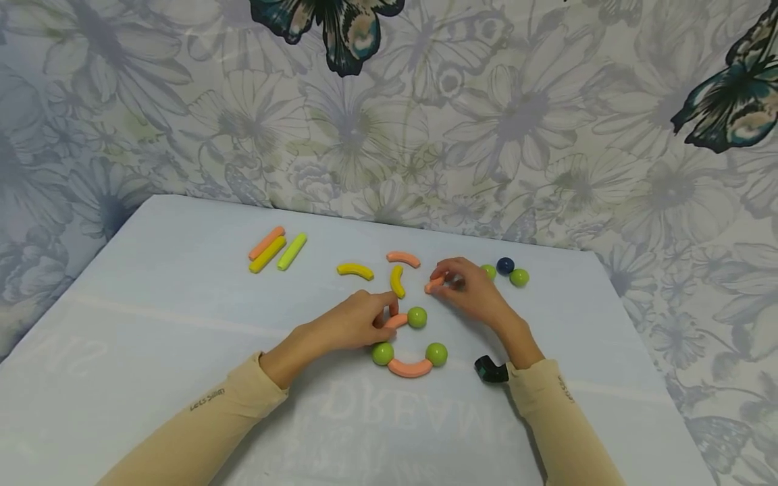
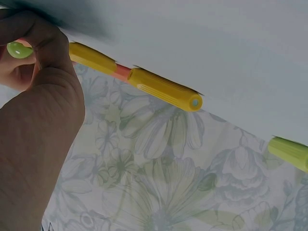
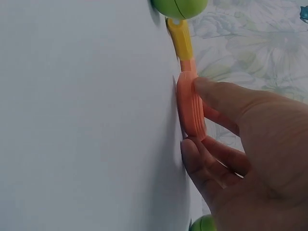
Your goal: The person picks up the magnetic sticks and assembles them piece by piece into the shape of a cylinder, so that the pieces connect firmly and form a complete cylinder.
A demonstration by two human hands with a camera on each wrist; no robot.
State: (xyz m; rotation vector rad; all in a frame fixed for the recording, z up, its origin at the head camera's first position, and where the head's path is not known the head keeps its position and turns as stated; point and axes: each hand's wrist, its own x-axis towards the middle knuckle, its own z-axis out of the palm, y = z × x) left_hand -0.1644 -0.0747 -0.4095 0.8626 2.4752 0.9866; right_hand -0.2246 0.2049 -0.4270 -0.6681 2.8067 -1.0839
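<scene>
My left hand (image 1: 355, 318) has its thumb and fingers around an orange curved stick (image 1: 396, 321), whose right end meets a green ball (image 1: 417, 317). A second orange curved stick (image 3: 191, 106) is pinched between the thumb and fingertips of my right hand (image 1: 471, 290), low over the table. Between the hands and a little beyond lie a yellow curved stick (image 1: 397, 281) and an orange one (image 1: 404, 258). Nearer me, another orange curved stick (image 1: 410, 368) joins two green balls, one at each end. In the left wrist view, the fingers mostly hide the held stick.
Farther left lie a yellow curved stick (image 1: 355, 271) and several straight sticks, one lime green (image 1: 292, 252). Behind the right hand sit a dark blue ball (image 1: 505, 266) and green balls (image 1: 519, 277). The white table (image 1: 152, 351) ends at a flowered wall.
</scene>
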